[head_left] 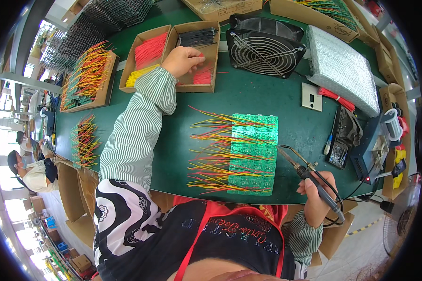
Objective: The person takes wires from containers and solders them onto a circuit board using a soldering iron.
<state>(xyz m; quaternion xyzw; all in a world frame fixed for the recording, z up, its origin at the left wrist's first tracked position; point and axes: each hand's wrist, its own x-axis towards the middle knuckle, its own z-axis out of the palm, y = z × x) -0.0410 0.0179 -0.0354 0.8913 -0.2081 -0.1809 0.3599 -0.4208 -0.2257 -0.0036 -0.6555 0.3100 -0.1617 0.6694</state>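
My left hand point(185, 62) reaches into a divided cardboard box point(214, 70), over the compartment of short red wires point(202, 76). Its thumb and fingers are pinched together; a bit of red shows at the fingertips, but what they hold is unclear. My right hand point(318, 194) grips a soldering iron point(320, 188) with a feed tube attached, its tip pointing up and left beside the circuit board panel point(254, 161). From that green panel, rows of red and yellow wires point(208, 152) stick out to the left.
More wired boards lie in a carton point(91, 77) and in a pile point(84, 143) at left. A black fan point(267, 47) stands at the back. On the right are a bubble-wrapped package point(344, 65), a metal plate point(312, 97), a black tray point(344, 136) and a soldering station point(373, 147).
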